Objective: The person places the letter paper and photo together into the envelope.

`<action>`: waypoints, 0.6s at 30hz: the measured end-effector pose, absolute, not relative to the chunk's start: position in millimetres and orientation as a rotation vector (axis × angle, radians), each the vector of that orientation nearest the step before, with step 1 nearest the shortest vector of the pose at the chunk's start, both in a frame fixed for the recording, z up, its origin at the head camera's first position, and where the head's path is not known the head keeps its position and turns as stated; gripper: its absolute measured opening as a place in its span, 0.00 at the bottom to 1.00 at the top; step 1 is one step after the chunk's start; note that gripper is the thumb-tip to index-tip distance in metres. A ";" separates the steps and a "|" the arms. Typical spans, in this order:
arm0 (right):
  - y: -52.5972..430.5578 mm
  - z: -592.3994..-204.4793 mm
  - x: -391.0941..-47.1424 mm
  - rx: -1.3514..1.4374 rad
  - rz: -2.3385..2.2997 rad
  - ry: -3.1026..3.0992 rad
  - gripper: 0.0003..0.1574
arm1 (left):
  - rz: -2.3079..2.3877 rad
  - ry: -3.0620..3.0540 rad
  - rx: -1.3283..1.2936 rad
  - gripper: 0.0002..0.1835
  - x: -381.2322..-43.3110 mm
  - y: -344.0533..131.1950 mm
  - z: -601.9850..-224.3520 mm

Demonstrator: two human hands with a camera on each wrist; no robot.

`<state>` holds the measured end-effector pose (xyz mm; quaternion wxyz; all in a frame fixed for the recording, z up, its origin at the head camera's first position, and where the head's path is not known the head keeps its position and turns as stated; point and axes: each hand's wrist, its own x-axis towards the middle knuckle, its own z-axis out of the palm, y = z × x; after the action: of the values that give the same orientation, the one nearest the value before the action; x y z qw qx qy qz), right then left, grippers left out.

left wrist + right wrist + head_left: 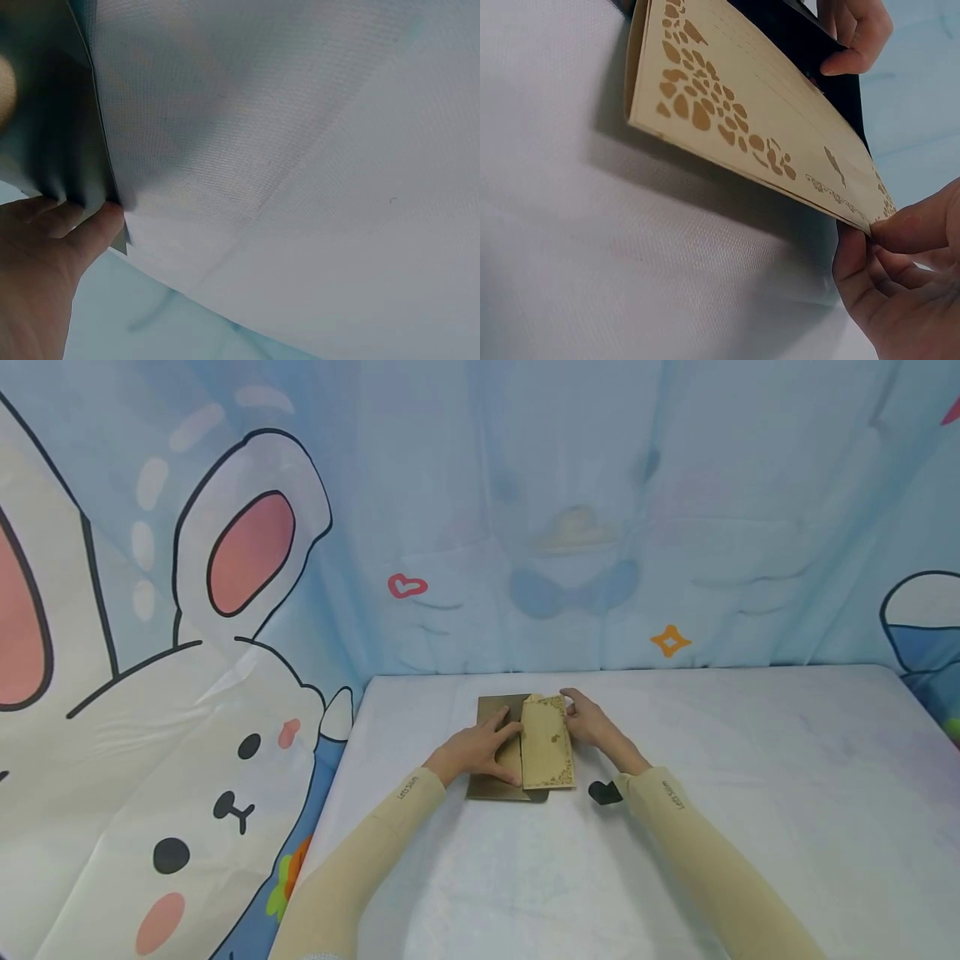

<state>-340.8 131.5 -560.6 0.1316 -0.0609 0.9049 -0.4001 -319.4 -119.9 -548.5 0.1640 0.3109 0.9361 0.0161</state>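
A folded cream card (546, 743) with brown floral corner patterns lies partly over a dark brown, gold-toned folder (497, 789). My left hand (474, 750) rests on the folder with fingers spread, its fingertips close to the card's left edge. In the left wrist view, the fingers of the left hand (49, 255) meet the edge of the dark folder (45, 127). My right hand (907, 262) pinches the long edge of the card (742, 112) near its far corner between thumb and fingers. That edge stands raised off the white cloth, and the layers part slightly at the near end.
Both things are near the back of a table with a white cloth (750, 793). Beside the right wrist is a small black heart-like shape (603, 792). A blue curtain (465, 527) with a printed rabbit (225, 777) hangs behind and to the left.
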 end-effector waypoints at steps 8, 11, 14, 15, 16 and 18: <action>128.9 -559.8 -340.3 -0.165 -1.168 2.630 0.38 | 0.057 2.658 0.865 0.56 -317.3 -120.3 -546.2; 127.2 -559.6 -340.4 -0.153 -1.165 2.628 0.38 | 0.061 2.655 0.860 0.56 -316.4 -120.6 -545.4; 125.5 -559.3 -341.3 -0.148 -1.158 2.637 0.38 | 0.074 2.659 0.862 0.55 -316.3 -120.4 -543.9; 124.9 -559.4 -341.8 -0.146 -1.155 2.644 0.38 | 0.078 2.660 0.864 0.55 -316.4 -120.2 -543.3; 124.3 -559.1 -342.0 -0.151 -1.152 2.648 0.38 | 0.078 2.661 0.867 0.55 -316.6 -120.1 -542.7; 123.0 -558.8 -342.6 -0.161 -1.152 2.655 0.38 | 0.075 2.665 0.875 0.56 -317.2 -119.9 -541.9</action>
<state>-342.6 123.0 -558.8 0.1210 -0.0550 0.9093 -0.3944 -317.2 -119.9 -541.9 0.1672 0.3074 0.9364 0.0263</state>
